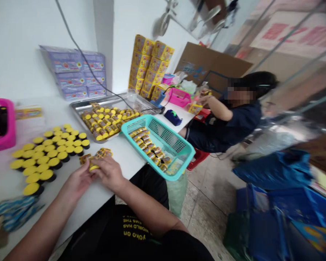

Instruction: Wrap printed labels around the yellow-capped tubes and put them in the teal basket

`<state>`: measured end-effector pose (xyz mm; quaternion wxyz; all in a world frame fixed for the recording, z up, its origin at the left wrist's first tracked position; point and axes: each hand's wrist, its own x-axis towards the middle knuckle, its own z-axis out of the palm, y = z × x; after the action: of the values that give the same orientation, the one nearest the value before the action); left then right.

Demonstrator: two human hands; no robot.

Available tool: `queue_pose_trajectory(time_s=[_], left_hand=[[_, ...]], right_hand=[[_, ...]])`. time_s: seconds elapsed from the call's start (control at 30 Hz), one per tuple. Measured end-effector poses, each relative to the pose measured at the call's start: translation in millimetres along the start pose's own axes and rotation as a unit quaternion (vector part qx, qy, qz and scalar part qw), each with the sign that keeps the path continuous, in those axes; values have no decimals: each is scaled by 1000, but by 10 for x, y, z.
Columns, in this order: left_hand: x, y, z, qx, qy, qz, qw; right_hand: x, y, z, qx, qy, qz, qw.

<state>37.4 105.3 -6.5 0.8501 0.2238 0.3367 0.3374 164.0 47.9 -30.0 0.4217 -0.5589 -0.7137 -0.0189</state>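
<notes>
My left hand and my right hand meet over the white table, fingers closed around a small jar with a yellow lid. Most of that jar is hidden by my fingers. Just beyond my fingertips lie several patterned yellow-brown pieces, perhaps labels or sleeves; their kind is unclear. Left of my hands stand rows of black jars with yellow lids. A metal tray behind holds many labelled jars. In the turquoise basket to the right, labelled jars lie in rows.
A pink basket with dark contents is at far left, a blue-striped cloth at near left. Purple boxes and yellow boxes are stacked behind. A tape dispenser sits near a seated co-worker. Blue crates stand right.
</notes>
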Motion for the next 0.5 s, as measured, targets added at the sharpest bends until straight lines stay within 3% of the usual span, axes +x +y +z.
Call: queue_pose_trajectory(time_s=[0.17, 0.3, 0.5], left_hand=[[-27, -108, 7, -23, -2, -4, 1000], [3, -110, -53, -11, 3, -3, 1000], [-41, -65, -62, 3, -4, 5, 1000]], right_hand=[[-98, 42, 46, 41, 66, -20, 997], [-94, 77, 47, 33, 53, -15, 998], [-69, -3, -32, 128, 62, 51, 989]])
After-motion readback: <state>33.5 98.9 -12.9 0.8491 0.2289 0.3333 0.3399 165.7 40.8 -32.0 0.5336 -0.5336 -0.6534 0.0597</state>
